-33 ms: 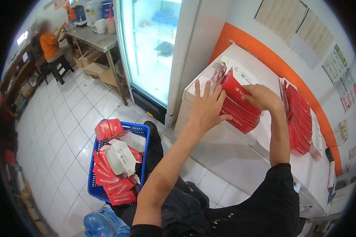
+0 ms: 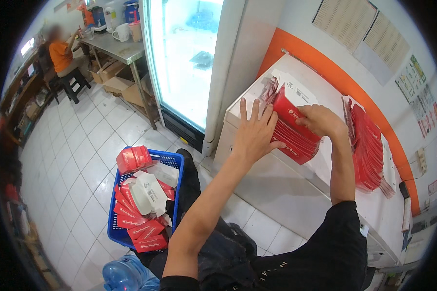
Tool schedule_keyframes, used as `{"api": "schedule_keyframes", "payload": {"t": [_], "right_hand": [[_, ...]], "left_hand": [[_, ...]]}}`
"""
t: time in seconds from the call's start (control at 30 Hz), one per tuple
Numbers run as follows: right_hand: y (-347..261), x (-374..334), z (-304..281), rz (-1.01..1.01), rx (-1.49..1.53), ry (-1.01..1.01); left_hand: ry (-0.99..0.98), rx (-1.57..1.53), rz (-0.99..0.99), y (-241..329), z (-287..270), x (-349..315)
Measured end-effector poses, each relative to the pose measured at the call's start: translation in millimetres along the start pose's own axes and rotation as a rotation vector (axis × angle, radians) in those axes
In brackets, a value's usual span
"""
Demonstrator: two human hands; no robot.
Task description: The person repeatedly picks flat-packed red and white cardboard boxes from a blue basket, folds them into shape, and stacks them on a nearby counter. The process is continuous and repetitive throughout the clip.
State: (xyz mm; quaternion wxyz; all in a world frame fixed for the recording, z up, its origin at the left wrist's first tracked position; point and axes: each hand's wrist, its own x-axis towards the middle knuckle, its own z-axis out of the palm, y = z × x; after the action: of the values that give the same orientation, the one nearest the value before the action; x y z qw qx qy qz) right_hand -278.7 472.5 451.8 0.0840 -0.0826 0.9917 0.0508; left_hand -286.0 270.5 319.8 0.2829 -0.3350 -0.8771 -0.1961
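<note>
Your left hand (image 2: 252, 133) spreads its fingers open, with the index and thumb against the left side of a stack of red flat-folded cartons (image 2: 292, 144) on the white chest unit (image 2: 272, 177). Your right hand (image 2: 323, 119) curls its fingers over the top carton's right part; whether they pinch it, you cannot tell. Right of those fingers lies a second red carton stack (image 2: 366, 145); well below-left of your left fingers sits a blue plastic basket (image 2: 172, 158) holding red cartons (image 2: 131, 220).
</note>
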Motion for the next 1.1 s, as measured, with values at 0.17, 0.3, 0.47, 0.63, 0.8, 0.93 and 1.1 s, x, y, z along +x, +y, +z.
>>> {"api": "schedule_keyframes", "payload": {"t": [0.17,0.3,0.47,0.63,0.8,0.93,1.1], "right_hand": [[15,20,23,-0.174,-0.022,-0.164],[21,27,8,-0.281,0.225,-0.437],[100,59,36,-0.127,0.314,-0.141],[136,91,63,-0.359,0.245,-0.181],[6,-2,21,-0.045,0.451,0.651],[-82,-57,81,-0.462,0.732,0.984],[-240,-28,202,-0.504,1.003,0.056]], "left_hand": [[-0.042,-0.019,0.033,16,1,-2],[0.008,-0.106,0.145,10,0,-7],[-0.1,-0.127,0.165,24,10,3],[-0.042,-0.121,0.131,14,10,-7],[0.067,-0.132,-0.038,17,23,-77],[-0.006,-0.132,-0.404,-6,14,-203],[-0.031,-0.022,-1.059,-15,-26,-399]]}}
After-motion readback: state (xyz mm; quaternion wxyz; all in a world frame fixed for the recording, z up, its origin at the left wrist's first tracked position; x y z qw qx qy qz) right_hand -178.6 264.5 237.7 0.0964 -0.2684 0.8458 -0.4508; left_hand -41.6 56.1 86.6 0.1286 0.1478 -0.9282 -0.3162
